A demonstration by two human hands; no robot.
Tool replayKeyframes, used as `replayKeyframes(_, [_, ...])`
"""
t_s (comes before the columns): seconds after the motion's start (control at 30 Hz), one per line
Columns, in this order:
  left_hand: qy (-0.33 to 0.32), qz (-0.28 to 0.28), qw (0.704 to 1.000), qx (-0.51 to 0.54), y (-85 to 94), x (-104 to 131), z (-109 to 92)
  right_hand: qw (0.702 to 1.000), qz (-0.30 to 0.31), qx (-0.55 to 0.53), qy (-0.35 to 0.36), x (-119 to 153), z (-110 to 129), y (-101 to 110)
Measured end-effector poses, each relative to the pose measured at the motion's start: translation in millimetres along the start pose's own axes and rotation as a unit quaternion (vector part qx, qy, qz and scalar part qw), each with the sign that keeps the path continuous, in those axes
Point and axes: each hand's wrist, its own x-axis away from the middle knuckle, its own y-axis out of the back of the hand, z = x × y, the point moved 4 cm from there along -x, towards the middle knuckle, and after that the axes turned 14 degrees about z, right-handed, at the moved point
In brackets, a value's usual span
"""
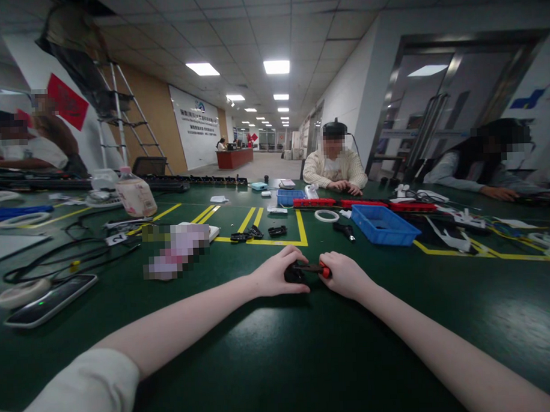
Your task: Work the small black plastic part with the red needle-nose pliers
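My left hand [280, 273] curves its thumb and fingers around a small black part [295, 274], whose exact kind I cannot make out. My right hand [345, 275] is closed on red-handled pliers [325, 270]. Their dark metal jaws point left and reach the black part between my hands; whether they grip it I cannot tell. Just beyond my hands, several small black plastic pieces [277, 231] lie on the green table [262, 356] by yellow tape lines.
To the right stand a blue bin [384, 225] and a white tape roll [326, 215], with a black tool [345, 231] beside them. A phone [50, 301], cables [69, 255] and a bottle [135, 193] occupy the left. A person [334, 162] sits across the table.
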Motion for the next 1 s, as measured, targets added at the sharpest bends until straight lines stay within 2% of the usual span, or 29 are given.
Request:
replayKeyframes(0.33, [0.018, 0.024, 0.999, -0.013, -0.1, 0.4, -4.0, 1.0, -0.013, 0.0, 0.004, -0.1, -1.2, -1.0])
replayKeyframes(0.63, [0.034, -0.013, 0.999, 0.026, -0.4, -0.3, 1.2, 0.998, -0.057, 0.0, -0.011, 0.0, -3.7, -1.1])
replayKeyframes(0.77, [0.044, -0.012, 0.999, 0.021, -1.0, -0.2, 2.0, 0.999, -0.041, 0.0, -0.017, -1.3, -4.4, -3.1])
replayKeyframes(1.0, [0.015, -0.024, 1.0, -0.006, -0.6, 0.4, -1.2, 1.0, -0.012, 0.0, -0.022, -0.3, -2.8, -0.8])
